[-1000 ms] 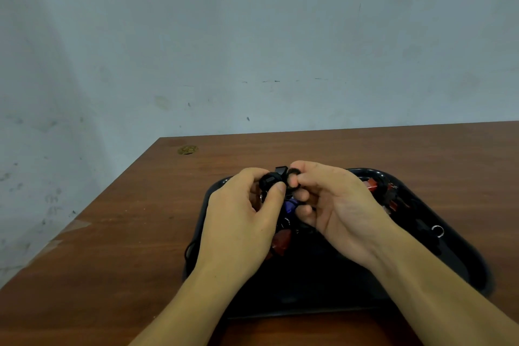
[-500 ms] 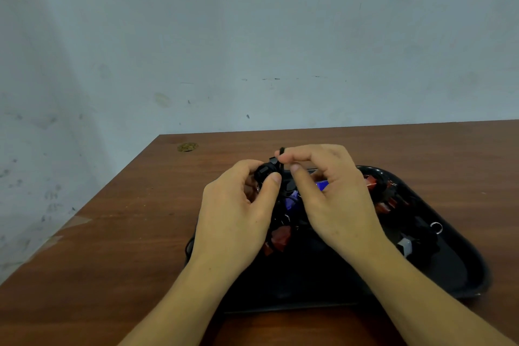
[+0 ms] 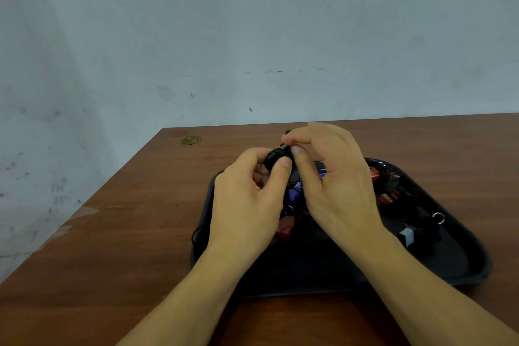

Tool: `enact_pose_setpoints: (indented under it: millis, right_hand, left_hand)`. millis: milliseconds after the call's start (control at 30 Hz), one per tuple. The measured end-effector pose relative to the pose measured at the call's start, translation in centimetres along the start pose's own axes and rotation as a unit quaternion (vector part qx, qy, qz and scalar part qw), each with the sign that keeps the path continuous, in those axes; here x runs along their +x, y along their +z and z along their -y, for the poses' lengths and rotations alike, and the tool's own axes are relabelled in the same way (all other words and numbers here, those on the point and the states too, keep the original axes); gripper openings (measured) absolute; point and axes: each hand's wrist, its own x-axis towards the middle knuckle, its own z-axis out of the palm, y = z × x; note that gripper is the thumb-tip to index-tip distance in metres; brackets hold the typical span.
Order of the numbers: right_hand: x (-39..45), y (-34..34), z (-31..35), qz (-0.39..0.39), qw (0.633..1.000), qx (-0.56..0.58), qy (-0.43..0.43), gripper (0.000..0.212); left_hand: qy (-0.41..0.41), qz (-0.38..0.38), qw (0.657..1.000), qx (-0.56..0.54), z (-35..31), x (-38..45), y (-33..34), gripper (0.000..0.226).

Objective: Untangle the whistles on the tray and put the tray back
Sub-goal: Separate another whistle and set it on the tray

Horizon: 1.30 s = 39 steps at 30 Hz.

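A black tray point(image 3: 460, 264) lies on the brown table in front of me. Above its far left part my left hand point(image 3: 247, 202) grips a black whistle point(image 3: 273, 157) between thumb and fingers. My right hand point(image 3: 334, 180) pinches a small black part or cord end point(image 3: 286, 146) at the top of that whistle. Under my hands hang a purple whistle point(image 3: 295, 194) and a red whistle point(image 3: 285, 227). More red whistles point(image 3: 387, 196), a white whistle point(image 3: 408, 236) and a metal ring point(image 3: 438, 218) lie in the tray's right half. The cords are mostly hidden.
The wooden table point(image 3: 126, 247) ends in a left edge running diagonally and a far edge against a grey wall. A small round brass-coloured thing point(image 3: 191, 139) sits near the far left corner. A black cord loop point(image 3: 198, 233) hangs over the tray's left rim.
Both hands have risen a little and moved away from me with the black whistle. My right hand went from holding the bundle low to pinching at the whistle's top.
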Motion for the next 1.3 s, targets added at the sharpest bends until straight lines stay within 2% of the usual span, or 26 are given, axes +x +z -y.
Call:
enact_pose_setpoints:
  millis: [100, 167, 367, 533, 667, 767, 1000, 1200, 1300]
  right_hand:
    - [0.0, 0.0, 0.0, 0.018, 0.998, -0.052, -0.024, 0.019]
    - [0.1, 0.0, 0.1, 0.031, 0.996, -0.083, -0.028, 0.021]
    - [0.1, 0.4, 0.2, 0.081, 0.989, -0.118, -0.025, 0.023]
    - [0.6, -0.8, -0.8, 0.135, 0.986, -0.081, -0.059, 0.018]
    - [0.5, -0.8, -0.8, 0.146, 0.989, 0.01, -0.022, 0.02]
    - [0.5, -0.6, -0.7, 0.134, 0.988, 0.074, 0.011, 0.023]
    - [-0.3, 0.0, 0.0, 0.124, 0.989, 0.079, -0.016, 0.029]
    - [-0.7, 0.4, 1.2, 0.102, 0.969, 0.208, 0.08, 0.032]
    - [-0.7, 0.3, 1.6, 0.09, 0.961, 0.223, 0.138, 0.029]
  left_hand:
    - [-0.068, 0.011, 0.989, -0.132, 0.0, 0.1, 0.0, 0.011]
    - [-0.085, 0.015, 0.983, -0.16, 0.2, 0.3, -0.2, 0.012]
    - [-0.025, 0.02, 0.998, -0.058, 0.9, 0.3, -0.5, 0.01]
    - [0.009, 0.054, 0.998, 0.008, 1.0, 0.1, -1.5, 0.009]
    - [-0.017, 0.108, 0.992, -0.064, 1.0, 0.2, -1.7, 0.014]
    - [-0.067, 0.123, 0.981, -0.137, 0.8, 0.2, -1.4, 0.018]
    - [-0.176, 0.097, 0.95, -0.238, 0.0, 0.1, -0.3, 0.034]
    - [-0.174, 0.039, 0.958, -0.226, -0.1, 0.2, -0.1, 0.031]
    - [-0.178, 0.016, 0.961, -0.21, -0.2, 0.2, 0.1, 0.028]
